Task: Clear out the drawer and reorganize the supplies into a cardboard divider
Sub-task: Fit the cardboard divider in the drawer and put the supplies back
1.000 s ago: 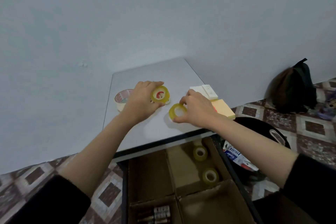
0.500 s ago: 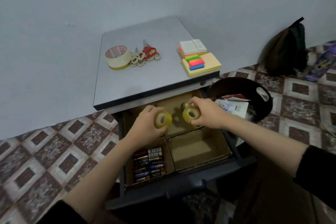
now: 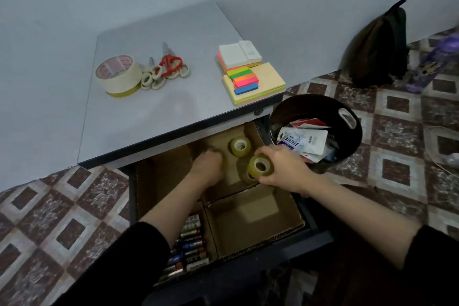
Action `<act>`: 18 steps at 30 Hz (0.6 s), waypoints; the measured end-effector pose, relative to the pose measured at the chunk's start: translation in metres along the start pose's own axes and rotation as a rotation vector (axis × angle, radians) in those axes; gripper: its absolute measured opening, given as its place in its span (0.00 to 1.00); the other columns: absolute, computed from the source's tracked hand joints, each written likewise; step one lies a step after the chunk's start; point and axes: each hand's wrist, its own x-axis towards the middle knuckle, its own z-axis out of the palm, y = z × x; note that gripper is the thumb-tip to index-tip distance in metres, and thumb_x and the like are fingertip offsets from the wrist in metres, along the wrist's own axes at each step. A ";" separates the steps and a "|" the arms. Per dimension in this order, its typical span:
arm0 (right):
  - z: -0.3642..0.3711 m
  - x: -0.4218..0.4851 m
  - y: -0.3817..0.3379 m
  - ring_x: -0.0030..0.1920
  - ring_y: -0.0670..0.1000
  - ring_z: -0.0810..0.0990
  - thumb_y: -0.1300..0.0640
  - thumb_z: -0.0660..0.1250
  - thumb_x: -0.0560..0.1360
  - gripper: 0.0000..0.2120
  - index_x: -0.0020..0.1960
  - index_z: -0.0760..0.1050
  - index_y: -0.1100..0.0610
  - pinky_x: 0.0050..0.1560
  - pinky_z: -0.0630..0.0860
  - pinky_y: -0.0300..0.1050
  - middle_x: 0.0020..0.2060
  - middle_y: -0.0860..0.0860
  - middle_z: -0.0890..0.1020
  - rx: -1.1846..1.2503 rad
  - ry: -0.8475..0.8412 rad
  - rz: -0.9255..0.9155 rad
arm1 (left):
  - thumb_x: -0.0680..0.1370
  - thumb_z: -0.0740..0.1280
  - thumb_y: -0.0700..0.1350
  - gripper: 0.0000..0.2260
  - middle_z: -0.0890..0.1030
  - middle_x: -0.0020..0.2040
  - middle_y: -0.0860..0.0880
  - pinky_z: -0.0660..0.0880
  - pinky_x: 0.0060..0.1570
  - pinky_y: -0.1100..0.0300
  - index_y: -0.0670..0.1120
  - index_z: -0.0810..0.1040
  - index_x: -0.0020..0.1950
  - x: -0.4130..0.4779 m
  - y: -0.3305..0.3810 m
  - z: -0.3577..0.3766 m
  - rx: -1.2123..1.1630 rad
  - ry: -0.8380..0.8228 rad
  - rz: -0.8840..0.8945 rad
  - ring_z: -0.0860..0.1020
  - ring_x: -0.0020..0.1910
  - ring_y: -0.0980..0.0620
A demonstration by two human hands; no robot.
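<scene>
A cardboard divider [image 3: 260, 236] sits in the open drawer [image 3: 313, 231] under the desk. My right hand [image 3: 285, 169] grips a yellowish clear tape roll [image 3: 260, 166] just above the rear right compartment. Two more rolls lie in that compartment, one at the back [image 3: 239, 147] and one [image 3: 247, 177] partly hidden under the held roll. My left hand [image 3: 207, 164] is blurred and reaches down into the same compartment; its fingers and whatever is under them are hidden. Batteries [image 3: 191, 243] fill the front left compartment.
On the desk top [image 3: 161, 107] lie a wide masking tape roll [image 3: 118, 74], scissors [image 3: 170, 63] and stacks of sticky notes [image 3: 250, 77]. A black bin [image 3: 347, 146] with packaging stands right of the drawer. A dark backpack [image 3: 377, 49] leans on the wall.
Both hands lifted tape rolls off the desk top and brought them down to the drawer. My left hand has since dropped into the rear compartment, and its roll is out of sight.
</scene>
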 end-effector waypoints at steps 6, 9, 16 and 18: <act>0.006 0.004 0.005 0.61 0.50 0.71 0.48 0.71 0.69 0.29 0.67 0.67 0.52 0.58 0.67 0.42 0.61 0.50 0.74 0.021 -0.009 -0.009 | 0.78 0.61 0.41 0.05 0.78 0.51 0.43 0.72 0.43 0.59 0.43 0.74 0.44 0.030 -0.003 0.005 0.053 -0.036 -0.098 0.77 0.47 0.47; 0.006 0.006 0.005 0.62 0.51 0.70 0.48 0.71 0.70 0.30 0.68 0.67 0.52 0.59 0.67 0.42 0.62 0.50 0.74 -0.002 -0.026 -0.003 | 0.78 0.60 0.39 0.04 0.77 0.53 0.43 0.71 0.44 0.59 0.42 0.75 0.47 0.034 -0.002 0.008 0.068 -0.064 -0.109 0.76 0.50 0.46; 0.006 0.006 0.002 0.61 0.51 0.71 0.47 0.71 0.69 0.29 0.68 0.67 0.51 0.53 0.69 0.42 0.61 0.49 0.75 -0.028 -0.017 0.025 | 0.78 0.63 0.45 0.17 0.70 0.64 0.42 0.71 0.58 0.53 0.42 0.70 0.65 0.013 0.001 0.007 0.084 0.027 -0.041 0.70 0.62 0.44; 0.006 0.006 0.001 0.59 0.51 0.72 0.47 0.71 0.69 0.29 0.67 0.68 0.51 0.54 0.70 0.43 0.60 0.49 0.76 -0.031 -0.023 0.033 | 0.78 0.63 0.46 0.20 0.65 0.70 0.43 0.64 0.67 0.55 0.43 0.67 0.69 -0.010 -0.002 0.009 -0.047 0.159 0.048 0.63 0.69 0.46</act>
